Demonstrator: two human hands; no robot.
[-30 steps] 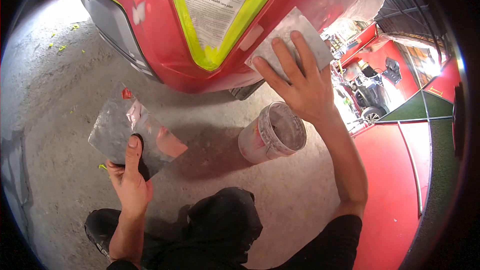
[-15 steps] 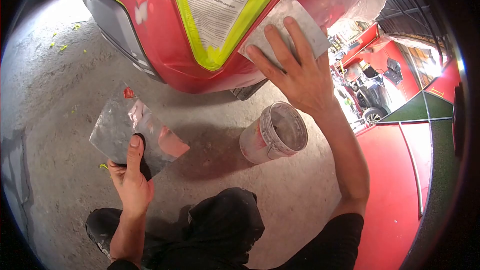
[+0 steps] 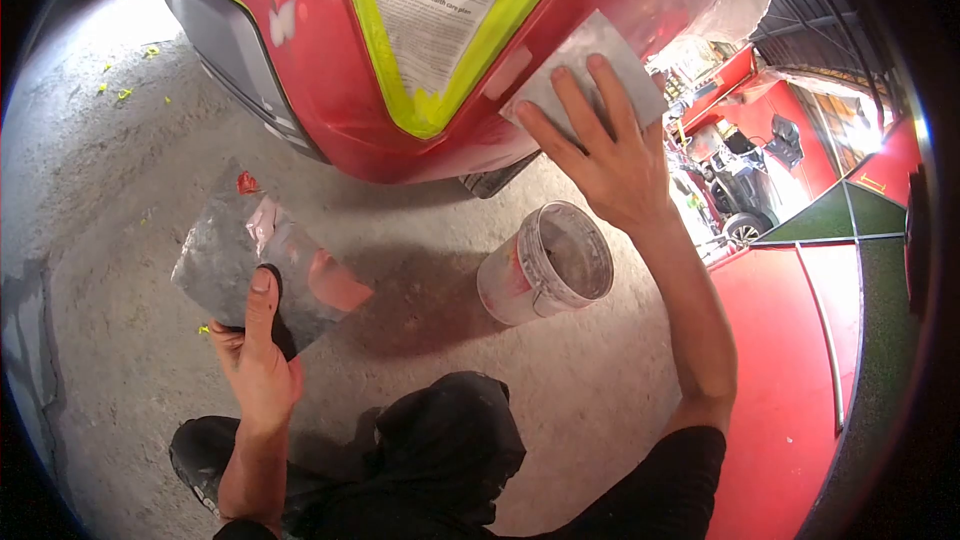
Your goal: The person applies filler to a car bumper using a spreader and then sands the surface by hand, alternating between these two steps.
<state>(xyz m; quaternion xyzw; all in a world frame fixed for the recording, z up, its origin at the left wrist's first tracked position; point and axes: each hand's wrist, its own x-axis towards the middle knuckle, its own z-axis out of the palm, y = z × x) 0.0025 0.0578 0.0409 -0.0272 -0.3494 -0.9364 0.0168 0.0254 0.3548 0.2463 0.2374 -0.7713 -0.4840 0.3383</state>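
My right hand [image 3: 610,155] lies with spread fingers on a grey rectangular sheet [image 3: 590,65], pressed against the red car body [image 3: 350,110]. Beside the sheet is a newspaper patch [image 3: 440,0] edged with yellow-green tape [image 3: 420,118]; a pale spot shows on the red paint between them. My left hand [image 3: 262,360] grips a thin, shiny, grey plate [image 3: 225,265] over the floor, thumb on top. Pinkish material [image 3: 335,282] and a small red dab [image 3: 247,182] are on this plate.
A smeared bucket [image 3: 545,265] stands on the concrete floor [image 3: 120,340] between my hands. My dark-clothed knees [image 3: 450,435] are below. Red panels [image 3: 770,360] and a vehicle wheel [image 3: 745,229] are at the right. Yellow-green tape scraps [image 3: 124,94] lie at the left.
My right hand and its grey sheet have shifted right and slightly down along the red body, uncovering the pale spot. My left hand and the plate have moved slightly left.
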